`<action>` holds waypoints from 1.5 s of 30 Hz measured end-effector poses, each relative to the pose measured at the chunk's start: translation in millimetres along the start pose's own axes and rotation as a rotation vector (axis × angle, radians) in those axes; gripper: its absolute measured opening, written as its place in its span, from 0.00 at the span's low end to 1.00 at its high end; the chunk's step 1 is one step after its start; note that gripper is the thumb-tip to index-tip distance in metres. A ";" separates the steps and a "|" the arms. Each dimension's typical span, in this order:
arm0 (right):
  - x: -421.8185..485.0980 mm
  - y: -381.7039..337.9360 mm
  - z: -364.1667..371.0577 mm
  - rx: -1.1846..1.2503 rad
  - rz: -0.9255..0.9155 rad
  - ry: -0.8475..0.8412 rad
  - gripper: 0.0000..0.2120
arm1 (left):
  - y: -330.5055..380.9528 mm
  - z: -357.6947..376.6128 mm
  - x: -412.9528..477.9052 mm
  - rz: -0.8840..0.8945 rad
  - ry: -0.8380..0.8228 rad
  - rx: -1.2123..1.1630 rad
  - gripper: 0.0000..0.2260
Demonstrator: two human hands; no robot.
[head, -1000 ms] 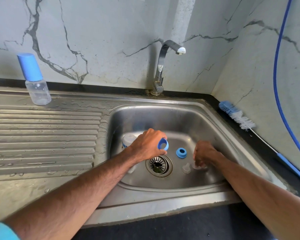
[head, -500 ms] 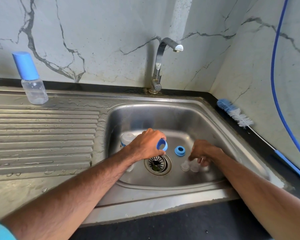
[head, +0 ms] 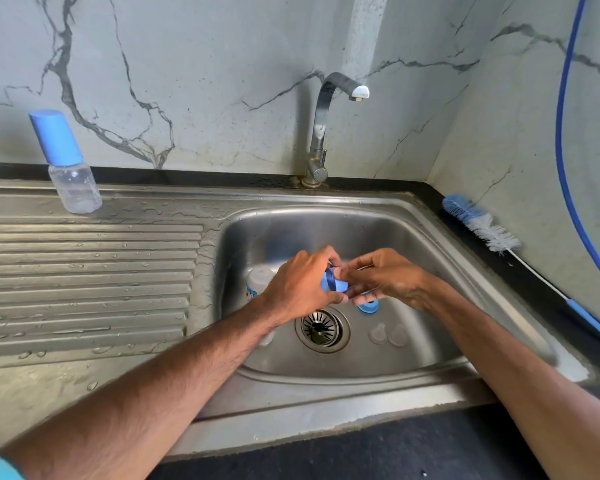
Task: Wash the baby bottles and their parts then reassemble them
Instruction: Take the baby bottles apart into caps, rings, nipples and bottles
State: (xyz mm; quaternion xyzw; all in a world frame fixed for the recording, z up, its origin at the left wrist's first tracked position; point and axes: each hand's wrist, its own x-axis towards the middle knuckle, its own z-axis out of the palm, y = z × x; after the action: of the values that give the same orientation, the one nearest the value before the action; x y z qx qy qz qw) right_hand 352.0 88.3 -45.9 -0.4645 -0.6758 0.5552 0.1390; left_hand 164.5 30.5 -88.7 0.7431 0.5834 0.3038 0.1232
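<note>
Over the sink basin [head: 440, 271], my left hand [head: 302, 289] grips a blue screw ring [head: 334, 285]. My right hand [head: 390, 278] meets it from the right, its thumb and fingers pinching a small clear nipple at the ring's mouth; the nipple is mostly hidden. A second blue ring [head: 368, 308] lies on the basin floor under my right fingers. Two clear nipples [head: 388, 335] lie right of the drain [head: 322, 328]. A clear bottle body [head: 258, 280] stands in the basin, partly behind my left hand. An assembled bottle with a blue cap [head: 68, 164] stands on the drainboard.
The tap [head: 323, 126] stands behind the basin with no water running. A blue-and-white bottle brush [head: 480, 227] lies on the dark counter at the right. A blue hose [head: 565, 161] hangs along the right wall. The ribbed drainboard [head: 84, 278] at the left is wet.
My right hand left the nipples on the basin floor and rose to the blue ring. My left hand lifted slightly with the ring. The view shifted a little.
</note>
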 end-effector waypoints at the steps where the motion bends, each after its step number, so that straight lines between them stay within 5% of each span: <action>1: 4.1 3.3 -2.7 -0.006 0.003 0.021 0.16 | 0.8 0.1 -0.3 -0.008 -0.016 0.003 0.30; 3: 14.6 13.4 -12.2 -0.119 0.018 0.124 0.16 | 1.2 1.0 -1.1 -0.035 -0.060 0.024 0.34; 7: 43.9 39.0 -38.8 -0.813 0.031 0.388 0.18 | -5.9 5.2 -3.3 -0.073 -0.160 0.105 0.31; 12: 61.6 54.6 -46.9 -1.199 0.131 0.330 0.15 | -8.9 5.8 -3.9 -0.057 -0.174 0.116 0.22; 33: 60.9 68.5 -64.1 -0.959 0.124 0.337 0.23 | -11.2 4.9 -2.8 -0.039 -0.136 0.128 0.17; 45: 14.1 -42.8 66.6 -0.575 -0.307 0.395 0.12 | -2.2 -67.0 3.7 -0.140 0.193 0.195 0.14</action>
State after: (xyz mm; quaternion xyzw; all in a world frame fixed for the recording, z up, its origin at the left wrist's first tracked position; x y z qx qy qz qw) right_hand 277.4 60.1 -35.9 -0.4760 -0.8259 0.2154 0.2119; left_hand 123.4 23.2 -36.2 0.6762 0.6697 0.3066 0.0148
